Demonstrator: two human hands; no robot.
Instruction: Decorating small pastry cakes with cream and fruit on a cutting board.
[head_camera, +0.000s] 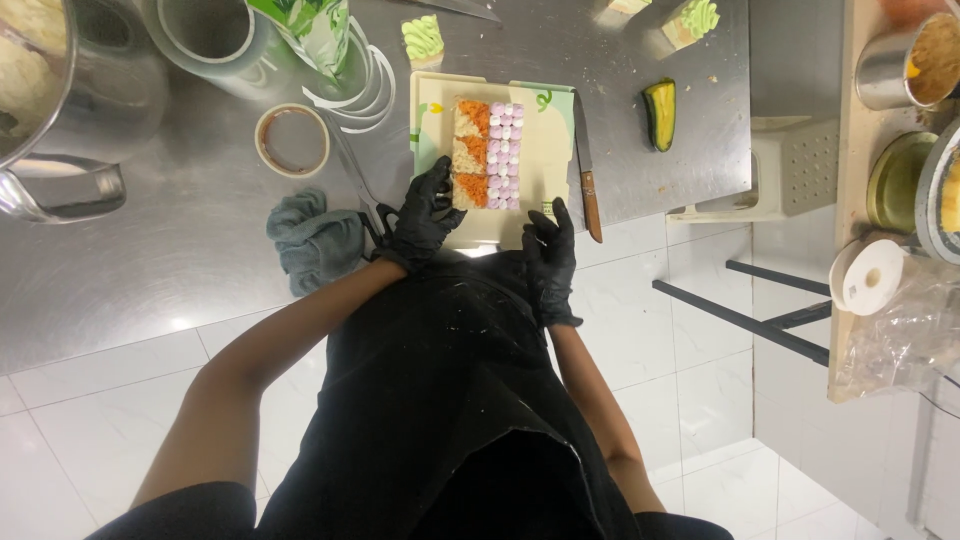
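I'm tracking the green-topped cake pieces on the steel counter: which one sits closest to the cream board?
The green-topped piece just past the cream board's far left corner. The other green-topped one sits farther right, beyond the avocado half.

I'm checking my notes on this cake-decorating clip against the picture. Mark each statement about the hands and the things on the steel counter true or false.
1. Both hands wear black gloves. True: left hand, right hand.
2. The cake is round. False: it is a rectangle with orange, pale crumb and pink-and-white piped toppings.
3. A knife lies right of the cream board. True.
4. The right hand holds the knife. False: it rests at the board's near edge, apart from the knife.
5. A grey cloth lies left of the left hand. True.
6. The scissors lie on the cake. False: they lie on the counter beside the board.
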